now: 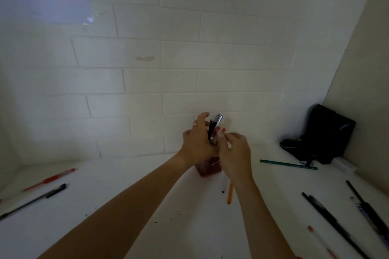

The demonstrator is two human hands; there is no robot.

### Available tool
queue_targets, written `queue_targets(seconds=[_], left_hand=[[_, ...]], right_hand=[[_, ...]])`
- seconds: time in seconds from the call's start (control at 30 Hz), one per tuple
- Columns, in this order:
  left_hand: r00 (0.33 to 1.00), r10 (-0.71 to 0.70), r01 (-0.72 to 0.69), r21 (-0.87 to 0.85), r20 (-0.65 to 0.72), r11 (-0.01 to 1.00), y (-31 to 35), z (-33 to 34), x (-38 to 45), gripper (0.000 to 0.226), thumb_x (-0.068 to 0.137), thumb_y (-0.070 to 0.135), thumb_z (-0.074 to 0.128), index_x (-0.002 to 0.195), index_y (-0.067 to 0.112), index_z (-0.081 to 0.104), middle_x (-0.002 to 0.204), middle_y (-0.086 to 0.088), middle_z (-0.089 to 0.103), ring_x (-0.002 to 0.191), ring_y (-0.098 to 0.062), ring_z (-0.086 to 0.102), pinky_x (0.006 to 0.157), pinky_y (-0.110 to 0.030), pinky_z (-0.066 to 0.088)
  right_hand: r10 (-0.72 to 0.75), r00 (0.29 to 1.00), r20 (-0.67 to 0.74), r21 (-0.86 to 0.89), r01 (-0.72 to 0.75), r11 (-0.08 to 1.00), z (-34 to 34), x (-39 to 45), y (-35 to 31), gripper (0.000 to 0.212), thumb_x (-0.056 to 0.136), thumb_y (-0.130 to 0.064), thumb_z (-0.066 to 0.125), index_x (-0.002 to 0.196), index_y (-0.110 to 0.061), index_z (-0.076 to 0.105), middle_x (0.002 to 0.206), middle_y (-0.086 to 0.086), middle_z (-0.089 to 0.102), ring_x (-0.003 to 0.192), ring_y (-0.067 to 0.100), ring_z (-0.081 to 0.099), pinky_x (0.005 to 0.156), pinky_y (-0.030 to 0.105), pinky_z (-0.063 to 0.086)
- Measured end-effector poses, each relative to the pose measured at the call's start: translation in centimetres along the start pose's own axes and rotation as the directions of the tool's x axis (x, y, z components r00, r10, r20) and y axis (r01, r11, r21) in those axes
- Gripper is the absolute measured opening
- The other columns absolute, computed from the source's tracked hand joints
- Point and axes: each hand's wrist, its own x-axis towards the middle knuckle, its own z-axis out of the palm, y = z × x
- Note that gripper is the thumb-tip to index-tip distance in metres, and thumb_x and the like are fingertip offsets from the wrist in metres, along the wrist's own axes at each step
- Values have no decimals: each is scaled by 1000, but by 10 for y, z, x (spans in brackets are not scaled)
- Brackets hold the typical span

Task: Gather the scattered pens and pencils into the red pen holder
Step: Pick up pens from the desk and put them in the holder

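The red pen holder [207, 169] stands on the white table near the back wall, mostly hidden behind my hands. My left hand [197, 143] wraps around a bunch of dark pens [214, 127] that stick up out of the holder. My right hand [235, 153] is beside them, fingertips pinched at the pens' lower part. Scattered on the table lie a red pen [49, 180] and a black pen [33, 200] at the left, a green pencil [288, 164] at the right, and a yellow pencil [230, 193] with a white pen [224, 185] under my right wrist.
Several black pens [332, 221] and a red-tipped clear pen [322, 242] lie at the right front. A black pouch [324, 134] leans in the back right corner next to a small white box [343, 165]. The brick wall is close behind the holder.
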Motion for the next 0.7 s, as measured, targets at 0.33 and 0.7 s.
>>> queue_targets(seconds=[0.33,0.7], left_hand=[[998,26,-35,-166,-58,986,7,10,5,91,54,60,66,136,33,35,109,6,67,96,-18,68,90,-47,54],[992,-96,67,-295,-84,953,6,-2,15,20,69,9,77,87,12,70,83,-1,73,75,-10,66,67,-17,49]], right_hand=[[-9,1000,-28,112,13,994,-11,-5,-11,28,103,-21,37,103,-22,65,74,-1,66,67,18,61,56,29,42],[81,928,364,270,-188,944,-1,-7,3,49,85,-10,58,130,-24,45,113,-3,61,95,8,62,70,18,51]])
